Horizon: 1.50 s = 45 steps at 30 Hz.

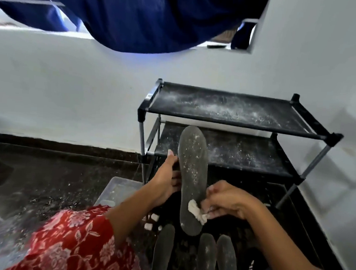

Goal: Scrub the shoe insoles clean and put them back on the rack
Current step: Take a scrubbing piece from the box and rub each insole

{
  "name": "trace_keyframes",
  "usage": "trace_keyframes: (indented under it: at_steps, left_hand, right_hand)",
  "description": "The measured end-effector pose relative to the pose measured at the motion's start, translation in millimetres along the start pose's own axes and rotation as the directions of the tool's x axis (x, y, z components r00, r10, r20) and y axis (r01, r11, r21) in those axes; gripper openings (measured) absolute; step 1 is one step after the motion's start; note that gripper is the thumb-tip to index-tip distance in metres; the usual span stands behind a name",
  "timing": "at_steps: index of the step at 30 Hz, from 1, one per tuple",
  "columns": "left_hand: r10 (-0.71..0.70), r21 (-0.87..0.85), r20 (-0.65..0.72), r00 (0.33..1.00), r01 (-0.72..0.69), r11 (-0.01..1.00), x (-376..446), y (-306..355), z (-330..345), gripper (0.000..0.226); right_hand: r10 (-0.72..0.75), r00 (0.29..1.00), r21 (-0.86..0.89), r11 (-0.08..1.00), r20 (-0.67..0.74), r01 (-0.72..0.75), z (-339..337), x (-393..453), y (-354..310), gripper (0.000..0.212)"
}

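A dark grey insole (pixel 192 171) speckled with white powder is held upright in front of the black shoe rack (pixel 235 122). My left hand (pixel 166 178) grips its left edge, thumb up along the side. My right hand (pixel 225 201) pinches a small white wad of cloth or cotton (pixel 196 210) and presses it against the lower right part of the insole. Three more dusty insoles (pixel 206 261) lie side by side on the floor below my hands.
The rack has two black shelves dusted with white powder and stands against a white wall. A clear plastic container (pixel 116 190) sits on the dark floor to the left. Small white wads (pixel 152 222) lie near it. Blue cloth hangs overhead.
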<state>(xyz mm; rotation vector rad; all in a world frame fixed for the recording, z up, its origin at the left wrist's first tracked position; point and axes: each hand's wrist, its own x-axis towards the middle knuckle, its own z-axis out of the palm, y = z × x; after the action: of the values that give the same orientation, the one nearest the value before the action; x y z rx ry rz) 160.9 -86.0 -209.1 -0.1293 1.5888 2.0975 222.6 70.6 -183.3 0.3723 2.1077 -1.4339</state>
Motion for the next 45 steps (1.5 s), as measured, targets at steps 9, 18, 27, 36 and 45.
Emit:
trace_keyframes:
  at_steps: [9, 18, 27, 36, 45]
  left_hand:
    - [-0.108, -0.380, 0.238, 0.965, 0.194, 0.904, 24.4, 2.3, 9.7, 0.094]
    - [-0.139, -0.416, 0.278, 0.951, 0.250, 0.875, 35.0, 2.7, 12.9, 0.091]
    - [-0.208, -0.233, 0.383, 0.900, 0.313, 0.921, 21.1, -10.7, 18.9, 0.083]
    - [-0.241, -0.130, 0.450, 0.860, 0.329, 0.935, 14.3, -27.3, 36.4, 0.079]
    - [-0.224, -0.173, 0.459, 0.860, 0.335, 0.926, 15.2, -24.3, 30.2, 0.070]
  right_hand:
    - [0.069, 0.988, -0.068, 0.996, 0.140, -0.060, -3.9, 7.6, 5.9, 0.021]
    - [0.098, 0.988, -0.102, 0.991, 0.118, -0.086, -23.4, -0.5, 0.0, 0.039]
    - [-0.355, 0.804, 0.195, 0.849, -0.477, 0.491, -53.0, -14.7, -14.1, 0.025]
    - [-0.724, 0.281, -0.617, 0.686, -0.629, 0.385, -30.7, 21.1, -3.7, 0.021]
    - [-0.839, 0.304, -0.797, 0.532, -0.451, 0.286, -18.3, 29.0, 2.7, 0.015]
